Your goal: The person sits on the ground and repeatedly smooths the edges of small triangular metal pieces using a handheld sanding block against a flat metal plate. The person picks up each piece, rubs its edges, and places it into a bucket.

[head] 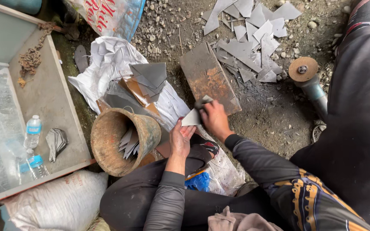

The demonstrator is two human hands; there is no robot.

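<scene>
Your left hand [180, 139] and right hand [213, 119] both grip one small grey metal triangle [191, 118]. The left fingers close on its lower corner from below; the right fingers pinch its upper right edge. The piece is held in the air, just in front of the near end of a rusty flat metal plate [208, 77] that lies on the ground.

Just to the left of your left hand, a rusty bucket [148, 128] lies tilted with its mouth toward you; several grey metal pieces [128, 143] sit inside it. Beyond the bucket, a stack of grey triangular sheets [150, 77] rests on crumpled white plastic sheeting [103, 64].

Beyond the plate, a loose heap of cut metal offcuts [253, 38] covers the gravel. To the right of the heap, an angle grinder [307, 77] lies on the ground, disc facing up.

At the far left, a tray-like table [43, 94] carries two plastic water bottles [33, 130], a small bundle of metal pieces [56, 143] and a rusty chain [31, 57].
</scene>
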